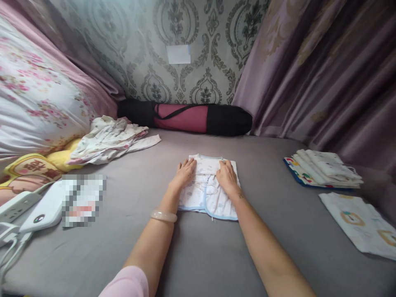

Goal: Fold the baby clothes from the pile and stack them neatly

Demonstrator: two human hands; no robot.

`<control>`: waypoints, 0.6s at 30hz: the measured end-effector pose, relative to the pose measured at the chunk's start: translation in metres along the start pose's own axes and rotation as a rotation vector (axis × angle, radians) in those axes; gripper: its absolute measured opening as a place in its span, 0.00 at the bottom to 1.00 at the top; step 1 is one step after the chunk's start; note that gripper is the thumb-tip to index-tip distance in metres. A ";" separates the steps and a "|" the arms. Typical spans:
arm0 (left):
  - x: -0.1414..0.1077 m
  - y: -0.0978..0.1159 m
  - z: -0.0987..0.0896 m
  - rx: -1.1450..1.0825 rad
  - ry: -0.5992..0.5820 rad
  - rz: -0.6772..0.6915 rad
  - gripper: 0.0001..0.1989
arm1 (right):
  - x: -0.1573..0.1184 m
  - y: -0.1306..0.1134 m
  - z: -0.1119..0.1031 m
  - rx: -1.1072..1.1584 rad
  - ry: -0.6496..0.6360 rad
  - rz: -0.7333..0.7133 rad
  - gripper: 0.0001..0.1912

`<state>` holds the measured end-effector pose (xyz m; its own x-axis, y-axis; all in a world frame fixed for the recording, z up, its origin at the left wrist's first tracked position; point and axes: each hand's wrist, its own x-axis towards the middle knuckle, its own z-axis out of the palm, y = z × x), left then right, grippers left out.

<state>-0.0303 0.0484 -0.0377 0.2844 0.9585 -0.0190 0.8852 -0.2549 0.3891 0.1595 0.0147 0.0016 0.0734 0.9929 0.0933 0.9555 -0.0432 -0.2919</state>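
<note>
A small white printed garment with light blue trim (198, 197) lies flat on the grey sheet in the middle, its sides folded in and its collar edge away from me. My left hand (185, 171) rests on its upper left part, fingers spread. On the upper right part is my right hand (227, 175), its fingers bent and pressed together at the cloth; whether they pinch the fabric is hard to make out. A pale bangle (163, 216) circles my left wrist.
Folded cloths (328, 167) are stacked at the right, with a printed cloth (355, 222) nearer. A black and maroon bag (185, 118) lies along the wall. Crumpled clothes (108, 140), a white power bank (48, 206) and a power strip (20, 206) are at the left.
</note>
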 end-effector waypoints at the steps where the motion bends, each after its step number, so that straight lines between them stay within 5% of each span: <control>1: 0.001 -0.001 0.001 0.003 0.007 -0.002 0.27 | 0.000 -0.001 0.001 -0.007 -0.017 0.028 0.22; 8: -0.001 0.001 -0.002 -0.050 0.049 0.013 0.25 | -0.002 -0.001 0.001 -0.095 -0.056 0.034 0.20; 12: 0.000 -0.008 -0.012 -0.191 0.227 0.069 0.21 | -0.001 -0.005 -0.003 -0.160 -0.036 0.011 0.22; 15: 0.004 -0.019 -0.016 -0.259 0.385 0.010 0.19 | 0.005 -0.017 -0.001 -0.174 -0.076 -0.098 0.27; 18: 0.006 -0.022 -0.014 -0.255 0.365 0.022 0.19 | 0.011 -0.034 0.009 -0.097 -0.162 -0.258 0.29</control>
<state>-0.0531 0.0616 -0.0334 0.1124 0.9471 0.3005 0.7484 -0.2796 0.6014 0.1258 0.0285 0.0039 -0.2137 0.9769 -0.0030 0.9601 0.2095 -0.1855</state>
